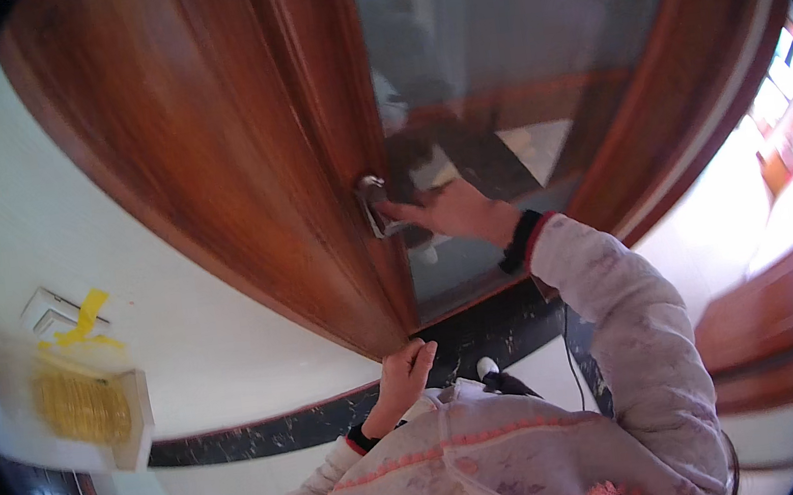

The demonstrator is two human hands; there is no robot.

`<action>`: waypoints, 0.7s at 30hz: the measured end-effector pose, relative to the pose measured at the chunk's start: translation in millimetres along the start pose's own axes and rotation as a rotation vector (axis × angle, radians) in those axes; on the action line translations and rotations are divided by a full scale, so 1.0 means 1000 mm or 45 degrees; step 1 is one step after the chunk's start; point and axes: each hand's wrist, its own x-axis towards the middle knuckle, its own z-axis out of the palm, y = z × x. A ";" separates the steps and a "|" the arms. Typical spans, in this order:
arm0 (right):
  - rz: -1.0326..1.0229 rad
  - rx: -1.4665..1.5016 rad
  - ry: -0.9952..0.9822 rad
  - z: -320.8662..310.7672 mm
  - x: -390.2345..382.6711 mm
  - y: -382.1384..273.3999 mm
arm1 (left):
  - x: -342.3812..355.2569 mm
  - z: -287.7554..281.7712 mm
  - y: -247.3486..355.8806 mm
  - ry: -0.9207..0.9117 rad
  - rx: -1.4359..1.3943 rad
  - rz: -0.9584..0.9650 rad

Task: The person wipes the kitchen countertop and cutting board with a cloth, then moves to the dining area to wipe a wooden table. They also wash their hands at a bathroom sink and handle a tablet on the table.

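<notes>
A reddish-brown wooden door (232,119) with a tall glass pane (508,26) fills the upper middle. On its upright rail sits a silver metal handle (372,191) with a long plate. My right hand (452,213) reaches across the glass from the right, its fingers on the handle and partly covering it. Below the door's lower corner is my left hand (407,377), curled closed with the thumb up. Whether it grips anything cannot be made out. Both sleeves are pale and quilted, with dark cuffs.
White wall stands at the left, with a white switch box (58,314), yellow tape (84,320) and a roll of yellow material (84,405). A black marbled strip (271,436) runs below the door. Brown wooden furniture (773,330) is at right; a thin cable (572,364) hangs near my right arm.
</notes>
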 end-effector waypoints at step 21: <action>-0.323 0.171 -0.115 0.004 0.114 0.058 | 0.149 0.064 0.036 0.534 -0.107 -0.008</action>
